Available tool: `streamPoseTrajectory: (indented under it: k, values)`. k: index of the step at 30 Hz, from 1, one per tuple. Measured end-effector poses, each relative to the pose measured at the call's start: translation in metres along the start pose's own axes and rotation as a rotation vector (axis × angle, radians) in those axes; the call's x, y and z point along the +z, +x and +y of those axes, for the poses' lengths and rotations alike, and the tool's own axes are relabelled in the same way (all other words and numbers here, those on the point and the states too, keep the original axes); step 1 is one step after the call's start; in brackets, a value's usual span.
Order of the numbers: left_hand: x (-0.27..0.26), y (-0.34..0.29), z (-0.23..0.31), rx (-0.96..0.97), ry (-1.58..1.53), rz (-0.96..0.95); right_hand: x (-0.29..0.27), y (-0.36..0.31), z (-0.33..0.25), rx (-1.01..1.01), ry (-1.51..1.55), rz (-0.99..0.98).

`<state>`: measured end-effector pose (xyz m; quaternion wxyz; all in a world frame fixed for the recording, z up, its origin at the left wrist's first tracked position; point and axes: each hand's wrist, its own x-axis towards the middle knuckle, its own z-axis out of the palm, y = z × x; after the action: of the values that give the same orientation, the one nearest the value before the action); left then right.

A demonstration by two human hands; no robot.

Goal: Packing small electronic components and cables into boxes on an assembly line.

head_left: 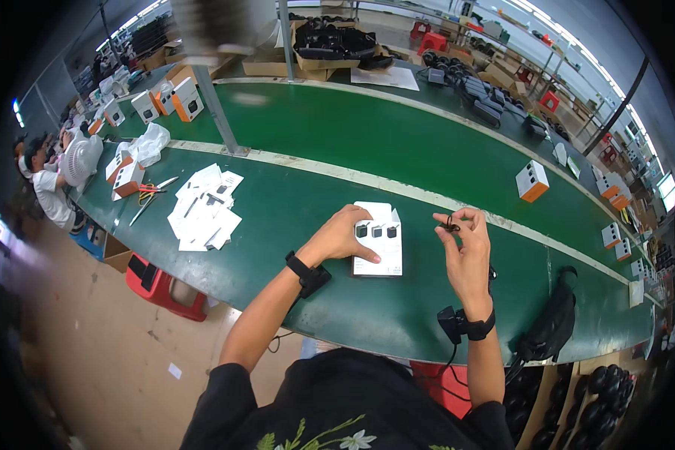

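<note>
Fingertips of the right hand (466,244) pinch a small black part (450,223) at frame centre, while the left hand (342,236) lies flat, steadying the white tray (378,255) of black pieces.

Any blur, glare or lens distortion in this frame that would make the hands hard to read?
Head view: strong fisheye, the green bench edges bow and the corners go black. Left hand on the white card and right hand pinching a small dark part are sharp, evenly lit; the top-edge object is blurred.

The small dark item (450,223) pinched in the right hand (466,251) is too tiny to identify.
</note>
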<state>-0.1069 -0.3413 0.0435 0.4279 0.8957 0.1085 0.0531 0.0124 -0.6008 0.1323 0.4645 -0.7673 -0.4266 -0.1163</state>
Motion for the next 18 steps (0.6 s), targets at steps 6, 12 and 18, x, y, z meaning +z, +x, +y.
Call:
streamPoseTrajectory:
  k: [6,12,18]
  values:
    - [0.032,-0.049,0.044,0.318,0.174,0.283,-0.004,0.005,-0.025,-0.14,0.081,-0.059]
    - [0.054,-0.078,0.045,0.361,0.063,0.582,0.019,-0.012,-0.028,-0.365,-0.214,-0.176]
    - [0.037,-0.081,0.039,0.271,-0.146,0.545,0.049,-0.019,-0.007,-0.424,-0.543,-0.203]
